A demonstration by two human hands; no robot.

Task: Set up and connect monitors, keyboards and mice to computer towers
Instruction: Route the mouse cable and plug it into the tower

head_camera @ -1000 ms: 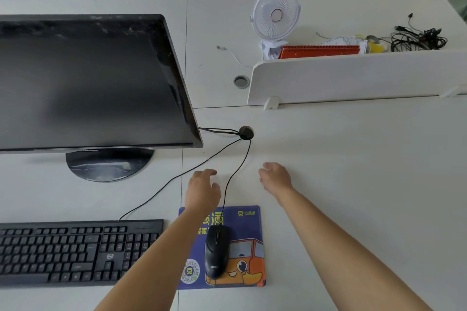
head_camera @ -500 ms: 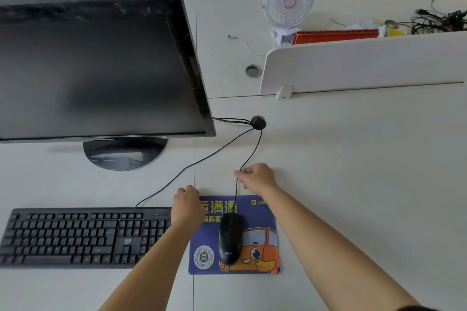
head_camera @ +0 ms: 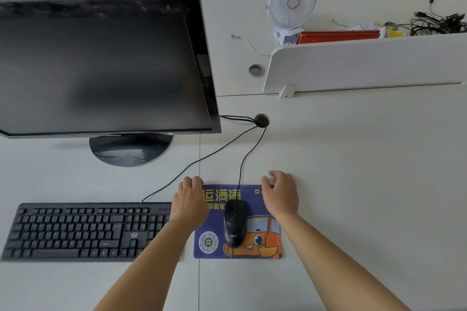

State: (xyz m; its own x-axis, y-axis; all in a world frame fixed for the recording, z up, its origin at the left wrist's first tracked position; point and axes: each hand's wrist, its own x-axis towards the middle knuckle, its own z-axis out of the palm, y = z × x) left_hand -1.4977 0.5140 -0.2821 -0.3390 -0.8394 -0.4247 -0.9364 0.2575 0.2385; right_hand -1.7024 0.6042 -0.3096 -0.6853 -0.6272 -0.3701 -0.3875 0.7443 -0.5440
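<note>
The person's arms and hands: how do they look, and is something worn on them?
The left hand and the right hand wear no gloves; no watch, bracelet or ring is visible. Both forearms are bare down to the frame's lower edge, with no sleeve in view.

Your left hand (head_camera: 189,199) and right hand (head_camera: 280,195) were bare. Both forearms (head_camera: 156,255) were uncovered as well, right down to the bottom edge of the view, and looked long and slender through the wide lens. Any clothing higher up lay outside the frame.
</note>
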